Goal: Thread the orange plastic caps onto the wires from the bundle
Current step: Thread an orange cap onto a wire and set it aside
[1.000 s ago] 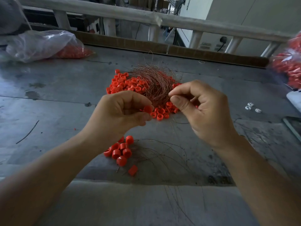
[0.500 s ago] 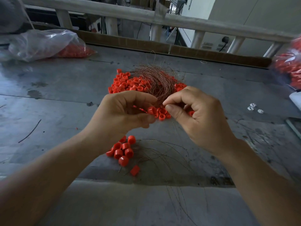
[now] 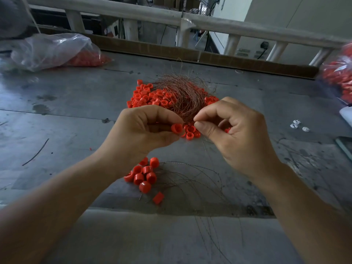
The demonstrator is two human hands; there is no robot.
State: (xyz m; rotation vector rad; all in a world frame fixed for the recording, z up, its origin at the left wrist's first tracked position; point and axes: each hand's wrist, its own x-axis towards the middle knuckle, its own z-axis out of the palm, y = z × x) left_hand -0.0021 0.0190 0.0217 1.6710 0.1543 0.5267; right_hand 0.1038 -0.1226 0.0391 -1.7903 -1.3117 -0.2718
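My left hand pinches one orange cap between thumb and fingers, its open end turned to the right. Just right of it, my right hand pinches a thin copper wire between thumb and forefinger, the tip close to the cap. Behind both hands lies the tangled bundle of copper wires on a heap of loose orange caps. Nearer to me sits a small cluster of caps with wires trailing from it to the right.
The grey metal table carries a clear plastic bag of orange caps at the far left and another bag at the right edge. Small white bits lie at the right. A pale railing runs behind.
Both hands have drawn closer together, and the right hand's wire tip has come up to the cap held in the left hand.
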